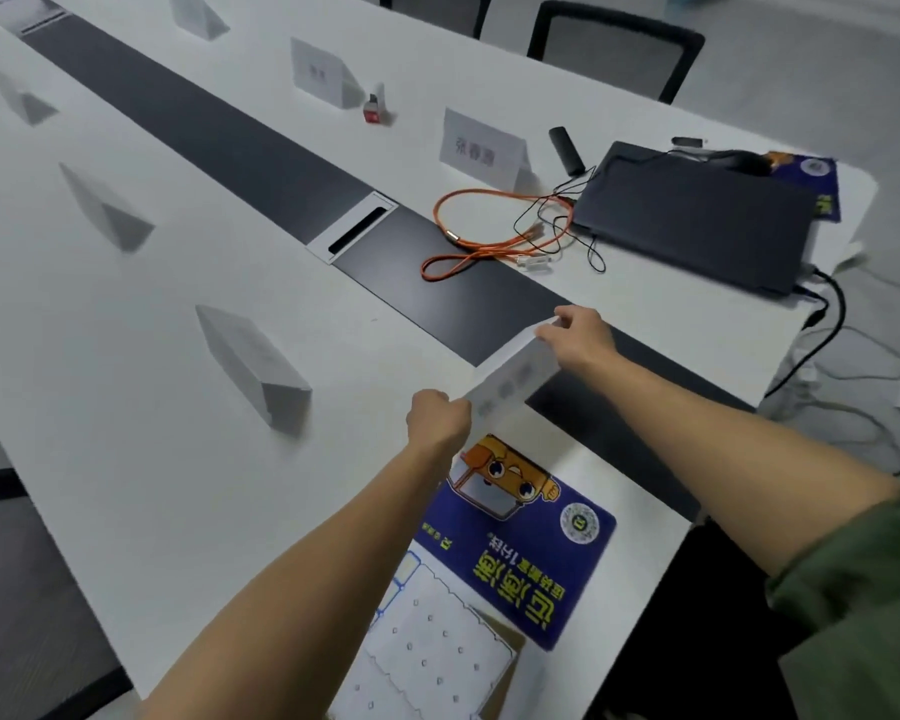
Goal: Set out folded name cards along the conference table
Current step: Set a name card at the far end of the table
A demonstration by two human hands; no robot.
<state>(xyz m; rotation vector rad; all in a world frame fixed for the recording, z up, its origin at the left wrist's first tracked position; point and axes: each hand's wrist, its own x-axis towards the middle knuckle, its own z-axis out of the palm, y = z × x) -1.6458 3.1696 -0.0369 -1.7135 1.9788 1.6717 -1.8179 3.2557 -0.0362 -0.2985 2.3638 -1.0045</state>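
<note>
A white folded name card hangs just above the white conference table, near its end. My left hand pinches the card's near end and my right hand pinches its far end. Several folded cards stand along the table: one close by on the near side, two more further left, and across the dark centre strip one with printed characters, another and one at the far top.
A blue printed mat and a white sheet with small marks lie under my arms. An orange cable, a closed dark laptop, a black stick-shaped device and a small red-and-white bottle sit across the strip. Black chairs stand beyond.
</note>
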